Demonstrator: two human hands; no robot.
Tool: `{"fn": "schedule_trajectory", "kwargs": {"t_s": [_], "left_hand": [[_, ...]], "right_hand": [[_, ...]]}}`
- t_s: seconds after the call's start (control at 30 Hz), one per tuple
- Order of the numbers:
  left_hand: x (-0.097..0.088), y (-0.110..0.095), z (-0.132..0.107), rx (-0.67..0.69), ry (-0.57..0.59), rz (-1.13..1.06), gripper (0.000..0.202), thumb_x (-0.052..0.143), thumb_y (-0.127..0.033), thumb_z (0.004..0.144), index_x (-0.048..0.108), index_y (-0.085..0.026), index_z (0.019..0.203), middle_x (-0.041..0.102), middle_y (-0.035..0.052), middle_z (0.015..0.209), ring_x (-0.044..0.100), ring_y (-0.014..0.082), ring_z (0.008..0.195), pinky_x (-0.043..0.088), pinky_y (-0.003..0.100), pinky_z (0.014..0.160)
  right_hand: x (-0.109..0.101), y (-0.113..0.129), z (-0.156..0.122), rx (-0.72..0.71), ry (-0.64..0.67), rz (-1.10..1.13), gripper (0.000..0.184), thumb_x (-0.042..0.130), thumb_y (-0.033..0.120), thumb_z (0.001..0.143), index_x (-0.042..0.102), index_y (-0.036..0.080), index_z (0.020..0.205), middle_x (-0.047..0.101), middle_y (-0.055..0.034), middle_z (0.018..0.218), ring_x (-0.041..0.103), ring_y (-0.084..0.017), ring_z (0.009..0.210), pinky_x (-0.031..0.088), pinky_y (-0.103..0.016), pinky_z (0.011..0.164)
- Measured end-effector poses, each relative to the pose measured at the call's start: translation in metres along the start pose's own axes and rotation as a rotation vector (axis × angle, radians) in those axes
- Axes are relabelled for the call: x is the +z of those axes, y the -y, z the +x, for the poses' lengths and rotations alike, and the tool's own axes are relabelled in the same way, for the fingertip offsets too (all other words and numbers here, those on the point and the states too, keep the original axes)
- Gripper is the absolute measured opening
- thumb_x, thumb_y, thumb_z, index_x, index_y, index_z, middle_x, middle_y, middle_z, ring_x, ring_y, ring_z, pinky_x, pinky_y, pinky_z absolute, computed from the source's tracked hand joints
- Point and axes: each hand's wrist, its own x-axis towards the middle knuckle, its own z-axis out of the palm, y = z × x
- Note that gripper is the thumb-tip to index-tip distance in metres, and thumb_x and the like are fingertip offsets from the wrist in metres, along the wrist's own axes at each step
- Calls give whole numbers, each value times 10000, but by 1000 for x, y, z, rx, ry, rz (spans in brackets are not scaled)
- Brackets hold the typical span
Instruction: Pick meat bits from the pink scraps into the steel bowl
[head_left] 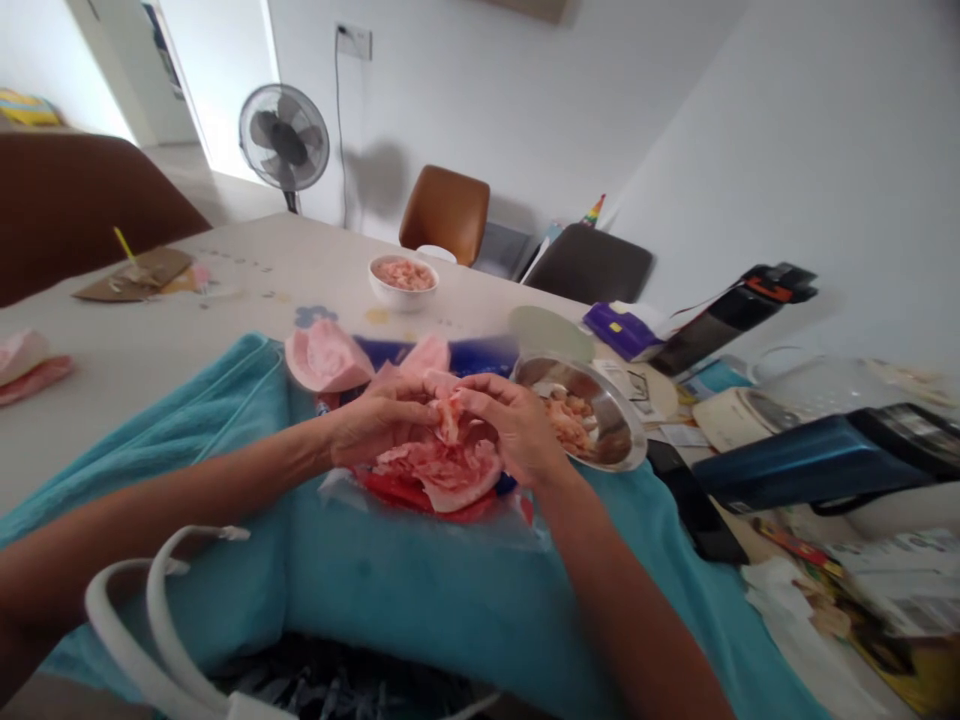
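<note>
My left hand [379, 425] and my right hand [514, 425] meet over a pile of pink fruit peel and flesh [442, 470], which looks like pomelo. Both hands pinch a pink fruit segment [448, 418] between their fingertips. The pile lies on a clear plastic sheet over a red and blue bag [420, 498], on a teal towel [420, 590]. A thick pink rind piece [324, 356] sits just behind my left hand. A steel bowl [592, 412] holding peeled fruit stands right of my right hand.
A white bowl [403, 280] of pink fruit stands farther back on the table. Clutter fills the right side: a blue appliance [810, 462], a black phone [694, 510], papers, a purple box [622, 330]. A fan [284, 138] and brown chair [444, 212] stand behind. White straps [150, 610] lie near me.
</note>
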Motion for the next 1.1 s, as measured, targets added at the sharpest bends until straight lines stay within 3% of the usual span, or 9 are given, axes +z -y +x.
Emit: {"fn": "schedule_trajectory", "kwargs": {"t_s": [0.1,0.17,0.27,0.4,0.57,0.73,0.87,0.93,1.1], "left_hand": [[-4,-4,2,64,3,-2,184,659,-7,702,662,-133,835,712,39,760,682,116,689,528,192,648],[-7,-6,3,82,-55,4,209,654,1,672,645,-141,824,711,27,749,673,113,659,514,191,618],[-12,-6,6,98,-119,18,215,665,-18,663,619,-153,823,713,21,739,673,120,638,516,213,625],[-15,-5,8,123,-103,58,222,691,-35,668,606,-163,829,715,22,727,681,128,649,517,221,643],[-16,-3,8,85,-123,72,249,732,-55,676,588,-168,845,720,15,803,684,125,682,525,218,629],[-17,-3,9,79,-228,90,285,773,-78,656,562,-153,832,699,17,777,667,111,646,513,191,578],[-19,-3,12,120,-305,59,283,792,-102,660,547,-140,795,680,12,753,673,115,638,539,208,600],[-21,-3,13,139,-322,36,276,795,-113,672,546,-139,790,672,10,750,681,123,654,546,214,606],[-22,-1,13,160,-320,-8,280,816,-123,664,568,-133,795,668,2,748,675,112,650,543,212,616]], "right_hand": [[2,6,10,11,69,-64,188,778,327,696,711,182,795,690,22,661,609,-105,500,497,-206,447],[3,8,15,16,74,-63,182,775,331,695,708,178,765,687,22,655,598,-101,495,481,-196,424],[4,7,19,41,80,-17,194,789,338,677,700,179,742,683,22,635,603,-106,511,466,-185,411],[3,4,21,145,84,92,214,806,343,641,684,178,703,665,18,589,590,-114,484,454,-199,396],[3,4,22,119,18,79,220,797,341,644,679,170,716,652,19,570,567,-107,454,425,-204,390],[1,4,25,42,-108,55,257,766,376,683,660,187,821,697,2,715,609,-114,529,440,-199,401],[1,-2,25,-116,-261,-149,152,680,343,768,629,204,801,649,32,658,553,-93,452,376,-193,357],[3,-6,22,-263,-317,-265,125,631,330,827,623,213,785,611,45,615,531,-93,443,409,-216,390],[8,-14,13,-755,-219,-750,87,615,250,886,685,248,937,694,-15,853,652,-150,741,539,-271,628]]}}
